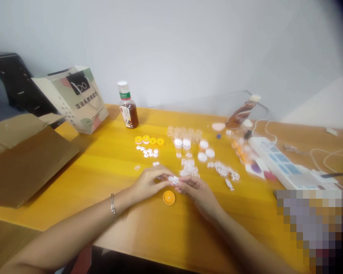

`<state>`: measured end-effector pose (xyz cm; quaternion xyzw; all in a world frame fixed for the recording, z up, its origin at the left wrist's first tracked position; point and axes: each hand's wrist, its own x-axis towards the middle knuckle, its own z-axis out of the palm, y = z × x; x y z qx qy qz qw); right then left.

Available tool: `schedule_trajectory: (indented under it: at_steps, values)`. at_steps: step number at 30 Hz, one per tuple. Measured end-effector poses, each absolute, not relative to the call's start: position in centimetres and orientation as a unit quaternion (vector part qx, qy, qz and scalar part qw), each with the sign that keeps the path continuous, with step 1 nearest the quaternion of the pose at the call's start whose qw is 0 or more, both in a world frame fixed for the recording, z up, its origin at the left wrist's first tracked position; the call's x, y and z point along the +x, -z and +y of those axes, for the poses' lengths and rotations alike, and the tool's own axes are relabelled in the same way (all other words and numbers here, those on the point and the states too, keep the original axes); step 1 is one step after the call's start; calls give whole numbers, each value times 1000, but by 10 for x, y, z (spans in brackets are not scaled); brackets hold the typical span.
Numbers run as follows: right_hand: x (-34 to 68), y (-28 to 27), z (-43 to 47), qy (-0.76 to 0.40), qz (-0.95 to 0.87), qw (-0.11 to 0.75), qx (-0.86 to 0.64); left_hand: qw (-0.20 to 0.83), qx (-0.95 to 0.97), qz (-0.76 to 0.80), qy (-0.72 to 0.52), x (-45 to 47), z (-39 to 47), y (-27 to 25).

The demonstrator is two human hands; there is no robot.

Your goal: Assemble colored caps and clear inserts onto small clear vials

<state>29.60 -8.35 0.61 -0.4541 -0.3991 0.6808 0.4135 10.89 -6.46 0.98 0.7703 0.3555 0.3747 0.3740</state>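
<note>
Between my fingertips is a small white openwork plastic piece [173, 180]. My left hand [151, 182] pinches it from the left and my right hand [196, 190] from the right. Just below them an orange round cap [169, 198] lies on the table, with a small pale spot at its middle. Beyond my hands is a heap of similar white openwork pieces [189, 167], and more white pieces [223, 170] spread to the right. Small white discs [150, 153] sit behind my left hand, with a row of yellow rings [149, 140] further back.
White round caps [182, 143] and clear cups [184, 133] stand mid-table. At the back are a bottle of brown liquid [128, 108] and a tilted bottle [241, 114]. A cardboard box [31, 156] and paper bag [80, 102] occupy the left, a white power strip [286, 163] with cables the right.
</note>
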Motion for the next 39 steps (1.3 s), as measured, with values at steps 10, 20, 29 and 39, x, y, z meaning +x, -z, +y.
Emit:
schedule_trajectory:
  at_steps: [10,20,29,39]
  values:
    - [295,-7,-85,-683,-403,415,-446,401,756,358,-373,112,-66,-11]
    - [296,-9,-83,-699,-395,396,-446,470,717,357,-371,114,-62,-11]
    - [292,-7,-84,-690,-428,382,-442,565,612,387,-395,119,-60,-8]
    - [289,-11,-85,-635,-490,386,-456,605,582,373,-396,122,-64,-13]
